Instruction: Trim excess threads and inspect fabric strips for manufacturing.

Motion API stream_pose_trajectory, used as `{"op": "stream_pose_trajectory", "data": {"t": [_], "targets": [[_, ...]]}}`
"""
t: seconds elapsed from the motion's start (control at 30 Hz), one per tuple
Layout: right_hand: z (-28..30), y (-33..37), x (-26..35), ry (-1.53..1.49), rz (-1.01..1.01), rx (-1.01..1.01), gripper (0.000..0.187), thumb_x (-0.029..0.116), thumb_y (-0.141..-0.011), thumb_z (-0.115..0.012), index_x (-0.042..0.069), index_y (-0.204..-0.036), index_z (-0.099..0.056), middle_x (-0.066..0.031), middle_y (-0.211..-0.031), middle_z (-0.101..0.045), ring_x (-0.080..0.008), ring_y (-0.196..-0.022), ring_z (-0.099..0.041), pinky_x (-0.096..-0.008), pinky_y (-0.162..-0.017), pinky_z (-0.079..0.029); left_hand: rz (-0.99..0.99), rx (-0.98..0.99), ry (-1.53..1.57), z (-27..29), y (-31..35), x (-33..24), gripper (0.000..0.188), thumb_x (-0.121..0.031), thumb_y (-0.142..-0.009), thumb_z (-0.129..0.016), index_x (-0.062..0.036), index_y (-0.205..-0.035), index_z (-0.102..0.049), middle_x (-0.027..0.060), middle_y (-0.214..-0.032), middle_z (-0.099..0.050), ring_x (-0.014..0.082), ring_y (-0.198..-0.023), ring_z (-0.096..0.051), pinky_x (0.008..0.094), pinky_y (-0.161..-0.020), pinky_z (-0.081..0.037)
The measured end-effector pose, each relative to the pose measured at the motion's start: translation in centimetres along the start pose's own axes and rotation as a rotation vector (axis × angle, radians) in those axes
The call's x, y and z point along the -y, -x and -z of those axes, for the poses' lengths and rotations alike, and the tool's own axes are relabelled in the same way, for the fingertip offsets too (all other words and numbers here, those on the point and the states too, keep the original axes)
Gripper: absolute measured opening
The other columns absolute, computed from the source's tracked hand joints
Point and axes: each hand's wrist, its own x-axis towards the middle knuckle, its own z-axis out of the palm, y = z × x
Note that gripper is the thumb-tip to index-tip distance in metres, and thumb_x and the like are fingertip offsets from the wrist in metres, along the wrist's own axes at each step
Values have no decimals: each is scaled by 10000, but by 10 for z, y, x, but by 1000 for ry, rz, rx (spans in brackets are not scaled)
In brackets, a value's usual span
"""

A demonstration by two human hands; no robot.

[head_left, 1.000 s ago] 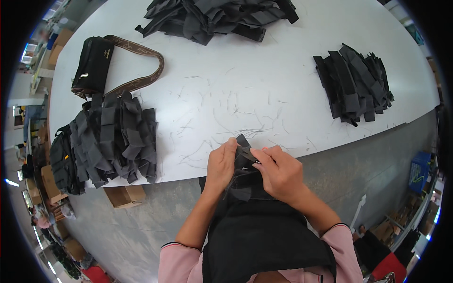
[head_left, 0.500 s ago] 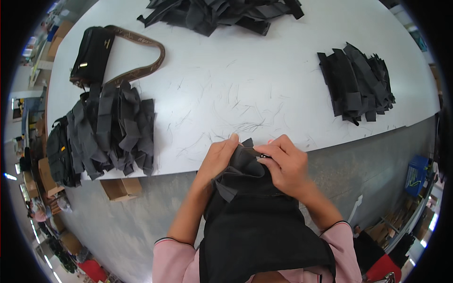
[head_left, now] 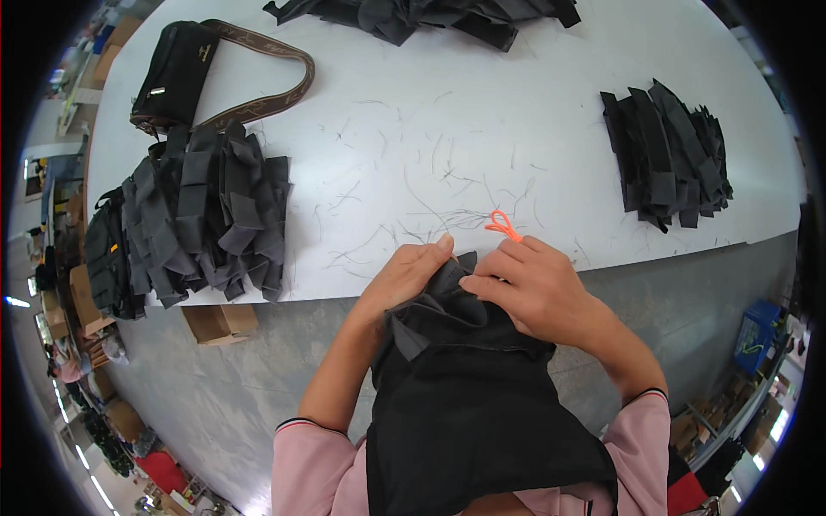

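At the near edge of the white table [head_left: 413, 163], my left hand [head_left: 404, 279] is closed on a folded dark grey fabric piece [head_left: 439, 310]. Its thumb points up along the upper edge of the cloth. My right hand [head_left: 538, 284] is closed at the right side of the same piece, thumb and forefinger pinched together. An orange loop [head_left: 503, 225] sticks out above the right knuckles; it belongs to a small tool mostly hidden in that hand. Below the hands, a black apron [head_left: 482, 413] covers my front.
Strip-like dark fabric pieces lie in a left pile [head_left: 206, 215], a right pile [head_left: 667, 163] and a far pile [head_left: 430, 13]. A black bag [head_left: 176, 73] with a brown strap and a black backpack [head_left: 114, 258] are at left. Loose threads [head_left: 456, 215] litter the tabletop. A cardboard box [head_left: 219, 324] stands below.
My right hand has turned over and shifted slightly right, so the orange loop now shows and the dark metal at its fingertips is hidden. The left hand still grips the fabric.
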Motion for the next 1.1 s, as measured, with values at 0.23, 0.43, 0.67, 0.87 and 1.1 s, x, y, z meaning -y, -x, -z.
{"op": "stream_pose_trajectory", "data": {"t": [0.23, 0.43, 0.67, 0.87, 1.1], "targets": [[-16, 6, 4, -1305, -734, -240, 178, -27, -744, -644, 35, -910, -660, -69, -834, -530, -149, -712, -556, -272, -623, -427, -31, 47, -25, 2, -2, 1, 471, -443, -949, -476, -35, -771, -630, -18, -689, -573, 52, -639, -496, 204, -613, -411], [4, 7, 8, -154, -192, -43, 250, -1, -677, -680, 54, -918, -642, -49, -779, -519, -195, -684, -536, -298, -570, -405, -15, 22, -62, 2, -3, 4, 462, -436, -950, -477, -35, -780, -630, -22, -686, -569, 50, -636, -493, 196, -611, -410], [6, 1, 8, -19, -77, -1, 262, 28, -661, -664, 64, -918, -634, -33, -739, -506, -204, -660, -520, -307, -555, -397, -35, 57, -12, -3, -3, 3, 441, -391, -969, -460, -33, -770, -624, -20, -680, -567, 42, -620, -489, 198, -586, -414], [4, 0, 7, 32, -20, 19, 236, 35, -654, -663, 61, -887, -640, -38, -739, -512, -202, -668, -527, -313, -563, -408, -6, 57, -15, -4, 0, 2, 442, -383, -972, -455, -30, -765, -622, -24, -675, -566, 39, -616, -484, 200, -584, -412], [4, 8, 9, -327, -340, -59, 233, -21, -665, -680, 49, -886, -655, -64, -754, -542, -245, -675, -549, -324, -620, -458, -35, 40, -53, -4, 1, 0, 433, -368, -979, -445, -27, -783, -626, -31, -679, -563, 38, -628, -477, 197, -590, -402]]}}
